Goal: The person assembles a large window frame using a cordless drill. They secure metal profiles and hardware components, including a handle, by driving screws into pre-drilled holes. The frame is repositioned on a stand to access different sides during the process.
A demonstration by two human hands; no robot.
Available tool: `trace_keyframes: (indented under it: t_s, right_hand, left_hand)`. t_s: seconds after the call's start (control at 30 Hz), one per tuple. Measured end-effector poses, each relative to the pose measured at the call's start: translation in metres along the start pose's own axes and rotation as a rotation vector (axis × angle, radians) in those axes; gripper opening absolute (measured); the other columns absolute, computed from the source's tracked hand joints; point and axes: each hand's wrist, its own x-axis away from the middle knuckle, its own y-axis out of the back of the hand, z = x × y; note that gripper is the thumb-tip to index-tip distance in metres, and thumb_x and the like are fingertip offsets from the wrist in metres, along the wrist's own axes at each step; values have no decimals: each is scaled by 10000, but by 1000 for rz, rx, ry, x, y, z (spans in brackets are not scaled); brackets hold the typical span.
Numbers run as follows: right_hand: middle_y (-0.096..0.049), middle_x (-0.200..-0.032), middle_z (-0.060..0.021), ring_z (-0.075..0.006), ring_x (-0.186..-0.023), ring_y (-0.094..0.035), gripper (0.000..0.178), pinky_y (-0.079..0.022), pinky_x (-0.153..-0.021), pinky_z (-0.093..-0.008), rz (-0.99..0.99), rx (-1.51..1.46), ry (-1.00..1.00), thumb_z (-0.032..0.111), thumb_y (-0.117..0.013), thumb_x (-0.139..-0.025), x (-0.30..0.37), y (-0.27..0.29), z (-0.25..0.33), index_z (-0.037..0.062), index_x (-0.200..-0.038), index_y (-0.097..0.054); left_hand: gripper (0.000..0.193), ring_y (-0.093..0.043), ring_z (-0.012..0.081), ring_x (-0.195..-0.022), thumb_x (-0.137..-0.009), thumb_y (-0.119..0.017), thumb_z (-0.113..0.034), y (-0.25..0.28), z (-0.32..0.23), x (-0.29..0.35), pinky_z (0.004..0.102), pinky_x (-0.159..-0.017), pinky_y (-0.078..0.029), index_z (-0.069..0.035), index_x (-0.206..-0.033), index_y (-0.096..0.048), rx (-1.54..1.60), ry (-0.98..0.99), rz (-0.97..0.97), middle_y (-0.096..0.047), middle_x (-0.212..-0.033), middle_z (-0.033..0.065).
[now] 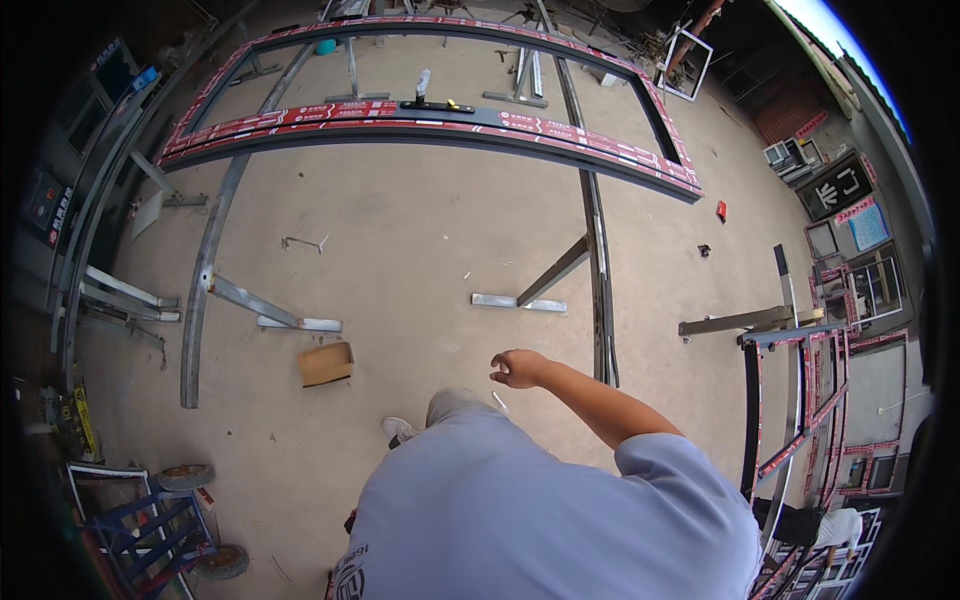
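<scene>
My right hand (515, 368) hangs over the floor in front of me, with the forearm reaching in from the right. Its fingers are loosely curled and apart from the thumb, and I see nothing in them. The left hand is out of sight beside my body. Further ahead, a large dark window or door frame (470, 118) with red and white protective film lies across two metal rails. On its near bar rests a long black fitting (437, 107) with yellowish pieces, and a small clear-topped object (422, 84) stands upright there. Neither hand touches the frame.
The left rail (215, 240) and right rail (597, 260) run toward me on splayed feet. An open cardboard box (326, 364) sits on the floor, and a blue cart (150, 535) at lower left. Framed panels (810, 400) and a person (838, 527) are at right.
</scene>
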Motion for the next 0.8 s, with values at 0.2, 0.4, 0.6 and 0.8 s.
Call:
trace_keyframes:
  t_s: [0.2,0.4,0.6,0.8]
  right_hand:
    - [-736,-995,-131,-342,-973,-689,402,-543,-855,-433,-156,-247,-143,375,-619,-942,-31,14,24,60,-1184,-676]
    - [-708,-1178,-168,-353,-1133,-653,484,-529,-947,-439,67,-140,-371,431,-630,-925,-69,-13,-25,89,-1268,-655]
    - [-709,-1146,-175,-361,-1106,-661,476,-530,-944,-441,-29,-261,-276,430,-635,-933,-168,65,-21,81,-1256,-664]
    - [-699,-1102,-139,-320,-960,-696,385,-553,-856,-421,-202,-187,-20,340,-661,-933,-282,223,24,66,-1203,-669]
  left_hand:
    - [449,-716,386,-903,-731,-843,-375,49,17,-121,472,-794,-552,-40,-1011,-736,-124,-107,20,-749,-931,183]
    - [369,-719,380,-921,-764,-810,-348,83,-55,-222,461,-795,-555,-103,-1031,-743,-248,-208,125,-749,-942,186]
    - [335,-721,369,-930,-784,-799,-358,124,-204,-229,447,-789,-557,-154,-1045,-750,-239,-137,216,-748,-953,190]
    - [353,-725,355,-938,-795,-797,-383,148,-280,-254,433,-789,-561,-158,-1063,-752,-237,-104,233,-749,-963,191]
